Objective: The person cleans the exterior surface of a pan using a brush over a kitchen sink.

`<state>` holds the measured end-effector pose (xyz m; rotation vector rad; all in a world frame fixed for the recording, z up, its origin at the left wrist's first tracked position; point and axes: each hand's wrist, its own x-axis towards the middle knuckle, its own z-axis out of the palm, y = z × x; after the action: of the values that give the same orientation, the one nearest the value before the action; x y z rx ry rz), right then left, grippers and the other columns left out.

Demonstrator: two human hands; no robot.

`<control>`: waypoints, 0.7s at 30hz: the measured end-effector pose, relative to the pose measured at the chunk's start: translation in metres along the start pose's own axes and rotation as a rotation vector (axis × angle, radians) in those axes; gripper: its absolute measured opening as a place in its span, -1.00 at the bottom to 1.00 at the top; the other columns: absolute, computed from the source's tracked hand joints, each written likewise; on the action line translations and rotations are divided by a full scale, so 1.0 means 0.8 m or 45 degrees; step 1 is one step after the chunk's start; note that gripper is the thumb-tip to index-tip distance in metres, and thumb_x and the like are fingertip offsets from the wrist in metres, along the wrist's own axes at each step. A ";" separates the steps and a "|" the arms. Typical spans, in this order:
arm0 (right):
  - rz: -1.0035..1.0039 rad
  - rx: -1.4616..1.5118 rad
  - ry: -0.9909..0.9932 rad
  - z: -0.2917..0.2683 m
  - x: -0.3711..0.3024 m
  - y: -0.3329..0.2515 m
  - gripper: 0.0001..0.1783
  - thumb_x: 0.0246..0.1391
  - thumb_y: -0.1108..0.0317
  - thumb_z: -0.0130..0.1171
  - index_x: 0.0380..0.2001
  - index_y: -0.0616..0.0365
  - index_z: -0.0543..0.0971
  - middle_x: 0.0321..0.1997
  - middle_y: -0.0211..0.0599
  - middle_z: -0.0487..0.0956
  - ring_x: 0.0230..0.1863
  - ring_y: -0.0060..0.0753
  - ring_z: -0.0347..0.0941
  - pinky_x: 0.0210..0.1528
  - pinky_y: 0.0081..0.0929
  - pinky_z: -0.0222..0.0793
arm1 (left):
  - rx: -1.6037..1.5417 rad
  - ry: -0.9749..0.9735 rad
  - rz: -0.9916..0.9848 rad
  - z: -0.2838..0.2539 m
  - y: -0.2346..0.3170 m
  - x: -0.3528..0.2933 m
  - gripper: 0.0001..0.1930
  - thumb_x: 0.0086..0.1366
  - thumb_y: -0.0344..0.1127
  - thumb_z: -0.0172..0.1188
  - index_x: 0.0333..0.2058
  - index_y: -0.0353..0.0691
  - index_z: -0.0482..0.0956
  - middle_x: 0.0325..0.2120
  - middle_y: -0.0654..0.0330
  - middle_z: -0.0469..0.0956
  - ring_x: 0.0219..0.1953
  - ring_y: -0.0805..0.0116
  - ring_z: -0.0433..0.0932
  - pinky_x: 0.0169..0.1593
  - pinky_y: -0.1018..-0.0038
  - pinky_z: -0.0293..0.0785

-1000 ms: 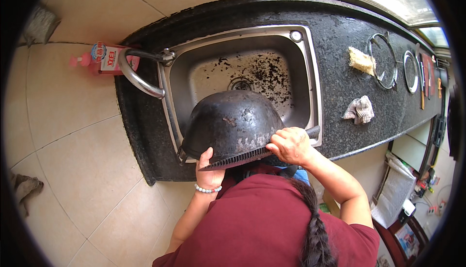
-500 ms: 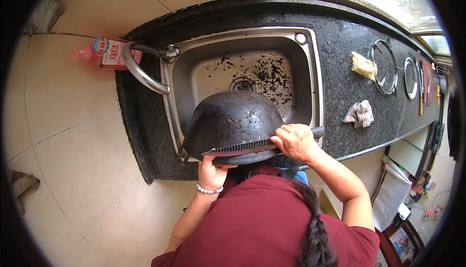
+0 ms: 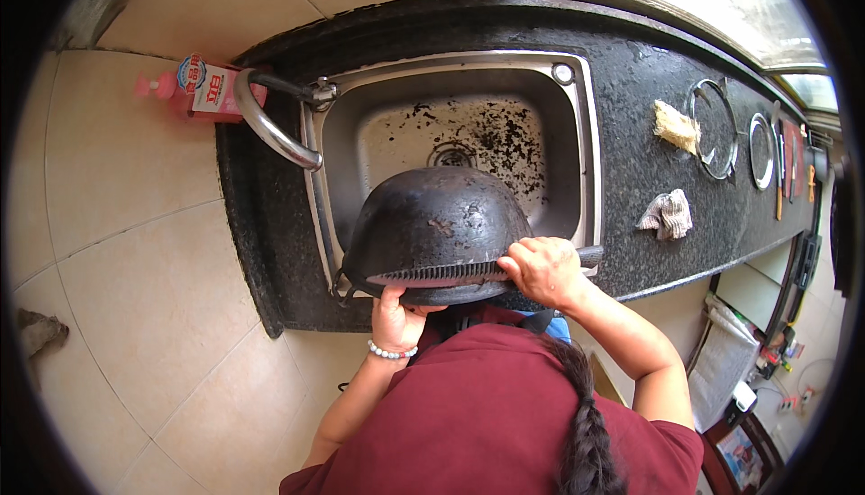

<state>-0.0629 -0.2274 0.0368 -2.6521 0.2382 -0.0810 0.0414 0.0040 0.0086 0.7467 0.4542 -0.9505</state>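
Note:
A blackened wok (image 3: 441, 220) is tipped over the near side of the sink, its sooty outer bottom facing up and its rim toward me. My left hand (image 3: 396, 319), with a bead bracelet at the wrist, grips the near rim from below; its thumb is up by the blade. In my right hand (image 3: 543, 272) is a knife with a saw-toothed back (image 3: 441, 273), its blade lying along the wok's side just above the rim. The dark end sticking out right of my fist looks like its handle. My fingers hide the grip.
Black flakes lie in the steel sink (image 3: 590, 153). A curved faucet (image 3: 275, 135) and a pink pump bottle (image 3: 203, 94) are at the left. On the right counter are a scrub brush (image 3: 676, 127), a crumpled cloth (image 3: 667, 214), a wire ring (image 3: 714, 130) and a plate (image 3: 761, 153).
The knife now lies flatter along the wok, its tip slightly higher and farther left. My right hand has dropped a little. The left hand keeps its hold on the rim.

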 end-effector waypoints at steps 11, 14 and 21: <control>-0.007 -0.091 -0.022 -0.010 0.001 -0.005 -0.66 0.05 0.08 0.14 -0.67 0.02 0.42 -0.68 -0.38 0.43 -0.63 -0.33 0.45 -0.54 -0.43 0.38 | -0.017 0.024 0.003 0.006 -0.003 -0.004 -0.65 0.24 -0.28 0.04 -0.05 -0.36 0.40 -0.17 -0.01 0.55 -0.24 0.03 0.60 -0.31 0.11 0.66; -0.046 -0.052 -0.063 -0.010 0.004 -0.018 -0.67 0.05 0.09 0.13 -0.67 0.01 0.42 -0.68 -0.37 0.44 -0.62 -0.32 0.46 -0.53 -0.42 0.39 | -0.016 -0.105 0.033 -0.010 -0.005 -0.006 -0.63 0.23 -0.27 0.04 -0.04 -0.35 0.38 -0.15 -0.02 0.53 -0.22 0.02 0.59 -0.30 0.10 0.66; 0.083 -0.078 -0.098 -0.013 0.008 -0.015 -0.66 0.07 0.08 0.11 -0.66 0.02 0.43 -0.67 -0.35 0.45 -0.62 -0.30 0.47 -0.55 -0.40 0.39 | 0.046 -0.016 -0.005 0.012 -0.002 -0.008 -0.62 0.24 -0.26 0.02 -0.03 -0.36 0.38 -0.14 -0.04 0.52 -0.20 -0.01 0.58 -0.25 0.09 0.65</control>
<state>-0.0556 -0.2227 0.0520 -2.6991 0.3062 0.0504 0.0368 -0.0002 0.0181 0.7723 0.4283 -0.9690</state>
